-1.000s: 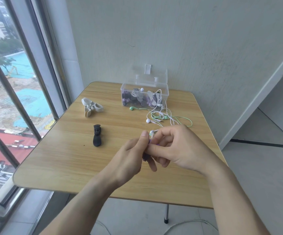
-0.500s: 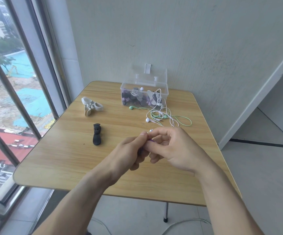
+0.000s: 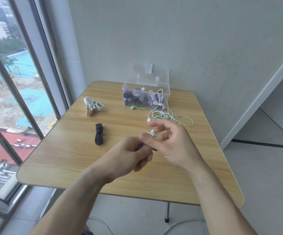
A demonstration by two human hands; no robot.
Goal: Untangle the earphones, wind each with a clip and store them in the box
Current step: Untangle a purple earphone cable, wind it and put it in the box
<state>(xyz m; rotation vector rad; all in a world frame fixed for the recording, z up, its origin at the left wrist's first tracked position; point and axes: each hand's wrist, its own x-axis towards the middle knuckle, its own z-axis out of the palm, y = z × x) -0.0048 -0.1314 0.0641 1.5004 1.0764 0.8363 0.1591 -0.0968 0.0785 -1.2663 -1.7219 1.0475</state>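
My left hand (image 3: 134, 153) pinches a purple clip (image 3: 143, 145) above the table's middle. My right hand (image 3: 173, 143) is beside it, thumb on the clip, index finger lifted, other fingers curled. A white earbud (image 3: 153, 131) with a bit of green cord peeks out between the two hands. A tangle of white and green earphones (image 3: 167, 116) lies on the table in front of the clear plastic box (image 3: 166, 89). The box stands open at the far edge and holds several wound earphones with clips.
A black clip (image 3: 99, 136) lies left of my hands. Two beige clips (image 3: 94, 108) sit further back left. The wooden table (image 3: 61, 158) stands by a window on the left and a wall behind. Floor drops away on the right.
My right hand has loosened, its index finger lifting off the bundle; the earbud and purple clip now show between the hands. Both hands stay over the same spot.
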